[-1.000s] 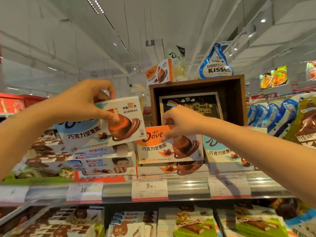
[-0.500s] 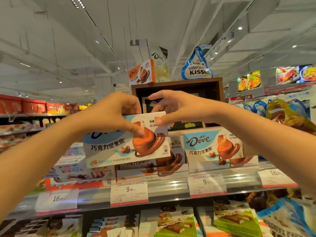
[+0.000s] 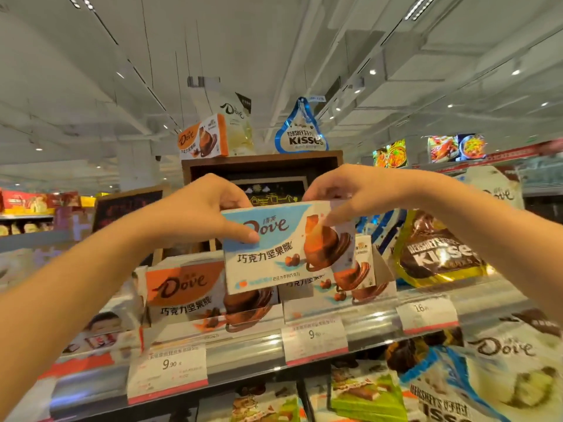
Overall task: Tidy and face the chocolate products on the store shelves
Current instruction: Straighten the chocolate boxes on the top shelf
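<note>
Above the orange Dove carton (image 3: pixel 182 287) on the shelf, both hands pinch a blue-and-white cardboard Dove box (image 3: pixel 283 248). Left hand (image 3: pixel 201 208) and right hand (image 3: pixel 344 190) hold its top corners, label forward, probably to face it.

Two bare forearms in frame, no sleeves visible up to the picture edges. Left hand (image 3: pixel 201 214) – no ring, watch or glove seen. Right hand (image 3: pixel 350 193) – the same, bare wrist, no bracelet. Fingernails short and unpainted where the left thumb shows; the rest is motion-blurred.
</note>
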The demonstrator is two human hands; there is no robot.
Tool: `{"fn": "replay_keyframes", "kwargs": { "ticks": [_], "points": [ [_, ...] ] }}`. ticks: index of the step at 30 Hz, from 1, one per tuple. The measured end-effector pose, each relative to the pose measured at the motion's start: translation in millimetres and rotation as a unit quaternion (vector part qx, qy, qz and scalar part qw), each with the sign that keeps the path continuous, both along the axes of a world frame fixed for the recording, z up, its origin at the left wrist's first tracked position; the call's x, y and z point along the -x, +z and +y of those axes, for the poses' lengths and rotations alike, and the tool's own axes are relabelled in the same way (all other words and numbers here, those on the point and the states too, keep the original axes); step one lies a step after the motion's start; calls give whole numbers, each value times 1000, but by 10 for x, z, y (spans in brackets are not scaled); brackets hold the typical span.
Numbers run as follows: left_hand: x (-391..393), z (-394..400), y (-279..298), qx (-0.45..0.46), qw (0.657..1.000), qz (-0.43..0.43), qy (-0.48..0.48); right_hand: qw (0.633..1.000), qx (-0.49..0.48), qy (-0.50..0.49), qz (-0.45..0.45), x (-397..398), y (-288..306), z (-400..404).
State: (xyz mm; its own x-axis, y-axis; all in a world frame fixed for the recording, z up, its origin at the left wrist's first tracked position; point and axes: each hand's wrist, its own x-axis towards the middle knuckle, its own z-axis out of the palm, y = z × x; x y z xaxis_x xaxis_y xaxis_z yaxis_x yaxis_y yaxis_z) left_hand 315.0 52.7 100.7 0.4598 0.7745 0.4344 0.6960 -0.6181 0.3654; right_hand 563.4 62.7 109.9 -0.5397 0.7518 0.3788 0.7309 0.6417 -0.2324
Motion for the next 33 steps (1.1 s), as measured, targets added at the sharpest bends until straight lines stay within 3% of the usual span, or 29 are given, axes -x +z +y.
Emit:
{"fn": "replay_keyframes", "kwargs": {
  "ticks": [4,9,10,13,15,20,30,33],
  "points": [
    [-239,112,-65,-35,999,-2,-16,998,-51,-16,-42,180,-7,-47],
    [-254,262,-185,-49,995,-84,-38,998,-62,-19,-25,65,-29,-26],
    [-205,291,-196,-32,998,-53,-25,998,-55,-20,-11,8,-40,-11],
    [-26,422,-275,-49,985,147,76,998,-44,-32,11,-137,-112,65],
    [68,520,-348,-68,972,199,105,998,-38,-35,18,-180,-181,135],
    [224,632,-438,0,988,140,66,999,-37,-30,-5,-161,-373,340],
    [262,704,-495,-14,992,120,36,995,-56,-43,-72,-125,-753,587],
    [267,717,-505,-19,992,119,36,1000,8,-26,6,-103,-693,621]
  ]
}}
